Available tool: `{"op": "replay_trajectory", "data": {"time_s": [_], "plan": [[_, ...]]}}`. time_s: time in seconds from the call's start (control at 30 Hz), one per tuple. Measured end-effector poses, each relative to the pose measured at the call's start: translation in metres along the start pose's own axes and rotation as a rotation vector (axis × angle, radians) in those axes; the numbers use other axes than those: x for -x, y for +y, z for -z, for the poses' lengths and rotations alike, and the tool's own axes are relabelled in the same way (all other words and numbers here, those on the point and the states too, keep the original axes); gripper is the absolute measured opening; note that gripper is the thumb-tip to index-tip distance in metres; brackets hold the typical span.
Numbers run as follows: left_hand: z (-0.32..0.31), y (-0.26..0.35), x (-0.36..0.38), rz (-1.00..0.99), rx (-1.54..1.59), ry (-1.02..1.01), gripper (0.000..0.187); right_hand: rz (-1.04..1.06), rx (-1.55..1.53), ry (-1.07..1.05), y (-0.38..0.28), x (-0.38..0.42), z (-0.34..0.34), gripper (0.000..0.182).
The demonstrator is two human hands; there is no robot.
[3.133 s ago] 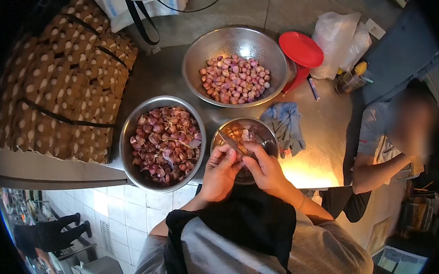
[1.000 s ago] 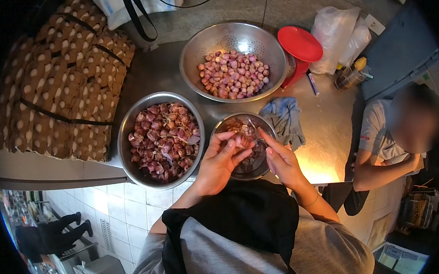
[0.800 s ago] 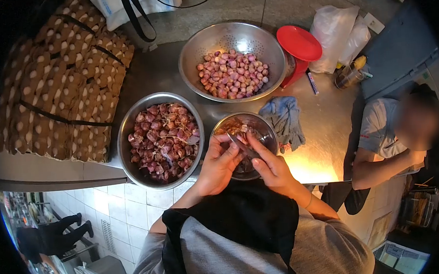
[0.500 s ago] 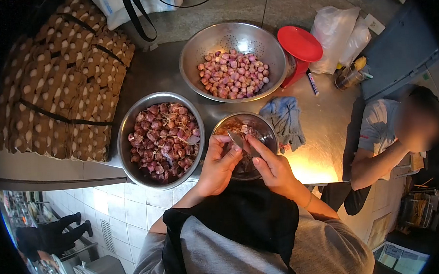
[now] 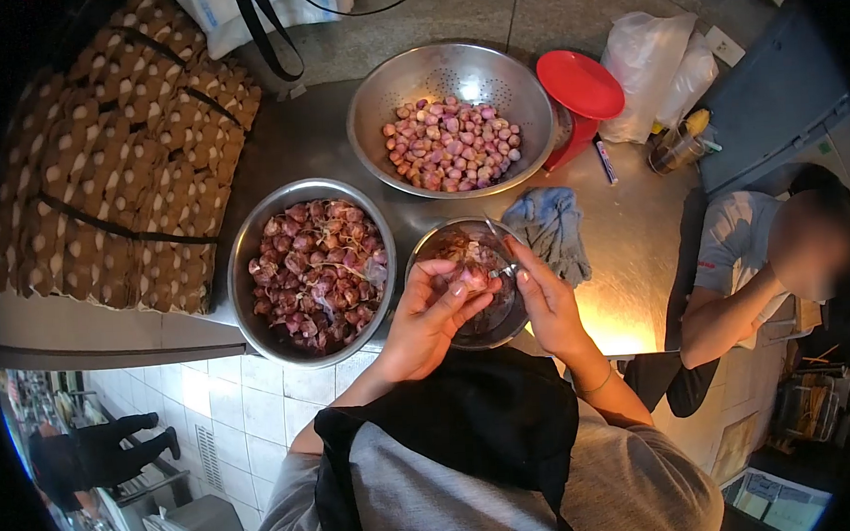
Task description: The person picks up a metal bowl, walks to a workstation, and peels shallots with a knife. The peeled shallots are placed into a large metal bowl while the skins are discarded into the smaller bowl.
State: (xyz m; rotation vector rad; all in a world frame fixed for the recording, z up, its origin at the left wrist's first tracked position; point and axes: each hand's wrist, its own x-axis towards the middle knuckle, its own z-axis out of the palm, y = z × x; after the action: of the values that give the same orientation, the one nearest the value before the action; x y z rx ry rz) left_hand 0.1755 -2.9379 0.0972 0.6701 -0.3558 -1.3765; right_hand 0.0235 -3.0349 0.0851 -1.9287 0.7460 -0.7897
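Note:
My left hand (image 5: 419, 325) grips a shallot (image 5: 468, 281) between thumb and fingers, above a small steel bowl (image 5: 516, 311) holding papery peelings. Closed around a small knife (image 5: 497, 235) is my right hand (image 5: 550, 309), just right of the shallot, with the blade pointing up and away. To the left stands a steel bowl (image 5: 245, 309) full of unpeeled shallots (image 5: 310, 267). Behind the small bowl, a steel colander (image 5: 392, 89) holds many peeled shallots (image 5: 452, 144).
A blue-grey cloth glove (image 5: 550, 230) lies right of the small bowl. Farther back are a red scale (image 5: 581, 84), a marker (image 5: 607, 163) and plastic bags (image 5: 647, 66). Stacked egg trays (image 5: 122, 166) fill the left. A person (image 5: 733, 269) sits at the right; another stands lower left.
My right hand has moved slightly right, and the knife has swung from crossing between my hands to pointing away. The shallot in my left hand now shows more plainly.

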Motion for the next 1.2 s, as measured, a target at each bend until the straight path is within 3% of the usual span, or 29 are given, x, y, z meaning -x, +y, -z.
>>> {"op": "replay_trajectory", "data": {"time_s": [0.13, 0.2, 0.33, 0.57, 0.67, 0.8, 0.97, 1.03, 1.2], "plan": [[0.000, 0.002, 0.000, 0.027, 0.020, 0.054, 0.026, -0.026, -0.079, -0.014, -0.009, 0.001, 0.004, 0.038], [0.002, -0.001, -0.001, 0.005, -0.015, 0.099, 0.026, -0.157, -0.239, -0.151, -0.012, 0.009, 0.004, 0.040], [0.008, -0.005, -0.002, -0.043, -0.125, 0.130, 0.025, -0.047, -0.220, -0.288, -0.025, 0.008, 0.003, 0.042], [0.013, -0.005, 0.001, -0.061, -0.224, 0.114, 0.021, -0.064, 0.001, -0.301, -0.035, 0.008, 0.002, 0.038], [0.009, -0.006, 0.000, -0.086, -0.191, 0.125, 0.023, -0.024, -0.145, -0.249, -0.020, 0.011, -0.001, 0.037], [0.005, -0.004, 0.000, -0.064, -0.182, 0.084, 0.026, -0.213, -0.330, -0.211, -0.012, 0.012, 0.000, 0.036], [0.008, -0.001, 0.003, -0.023, -0.093, -0.020, 0.029, -0.264, -0.323, -0.073, 0.008, 0.005, 0.002, 0.036], [0.003, 0.005, 0.003, -0.002, -0.055, 0.032, 0.030, -0.210, -0.369, -0.031, 0.017, 0.003, 0.001, 0.036], [-0.006, 0.009, 0.000, 0.048, 0.008, 0.095, 0.034, -0.260, -0.422, -0.155, -0.006, 0.013, 0.002, 0.039]]}}
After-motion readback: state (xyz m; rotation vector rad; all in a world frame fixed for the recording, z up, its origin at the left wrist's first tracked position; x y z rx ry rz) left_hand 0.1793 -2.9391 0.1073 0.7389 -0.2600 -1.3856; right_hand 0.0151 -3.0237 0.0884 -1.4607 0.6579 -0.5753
